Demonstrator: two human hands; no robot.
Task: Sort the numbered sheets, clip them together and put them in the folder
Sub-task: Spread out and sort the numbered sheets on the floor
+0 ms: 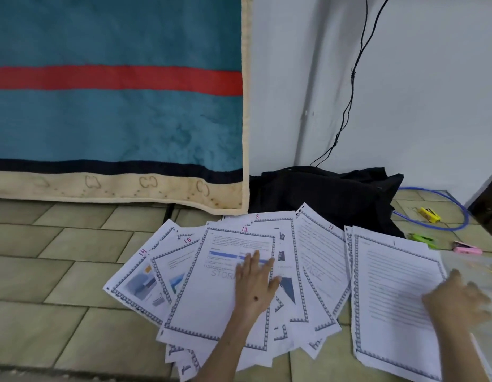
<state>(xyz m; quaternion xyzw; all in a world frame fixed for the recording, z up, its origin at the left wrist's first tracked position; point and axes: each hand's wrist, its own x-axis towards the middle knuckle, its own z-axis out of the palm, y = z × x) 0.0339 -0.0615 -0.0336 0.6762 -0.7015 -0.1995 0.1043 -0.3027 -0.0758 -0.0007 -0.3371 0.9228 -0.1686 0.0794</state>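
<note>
Numbered sheets, fanned out on the tiled floor point(60, 271) in the lower middle of the frame, overlapping one another. Each sheet is white with a patterned blue-grey border and a number handwritten in red at its top.

Sheet 14 point(134, 285): leftmost in the fan, tilted, partly covered by sheet 15 point(170, 266).
Sheet 12 point(211, 293): laid on top in the middle of the fan, a blue bar printed near its top.
Sheet 8 point(283, 227): seen behind sheet 12, mostly covered.
Sheet 11 point(319, 260): right of the middle, tilted to the right.
Sheet 1 point(391, 293): set apart at the lower right, separated from the fan by a narrow gap of floor.

Left hand point(256, 285): laid palm down on sheet 12, fingers point(254, 260) straight and slightly spread, flat on the paper; nothing is gripped.

Right hand point(457, 296): blurred, at the right edge of sheet 1, fingers spread and loosely bent over the paper; contact with the sheet cannot be told, and nothing is seen to be held.

Clear plastic folder point(476, 263): partly seen at the right edge of the frame, beside sheet 1, glossy and indistinct.

Small items on the floor at the right, past the sheets: yellow clip point(429, 214), green clip point(421, 239), pink clip point(466, 248), and a blue cable point(460, 208) looped around them.

Black cloth bag point(322, 194): heaped against the white wall point(418, 92), behind the fan.

Teal blanket point(115, 119) with a red stripe: hung at the upper left.
</note>
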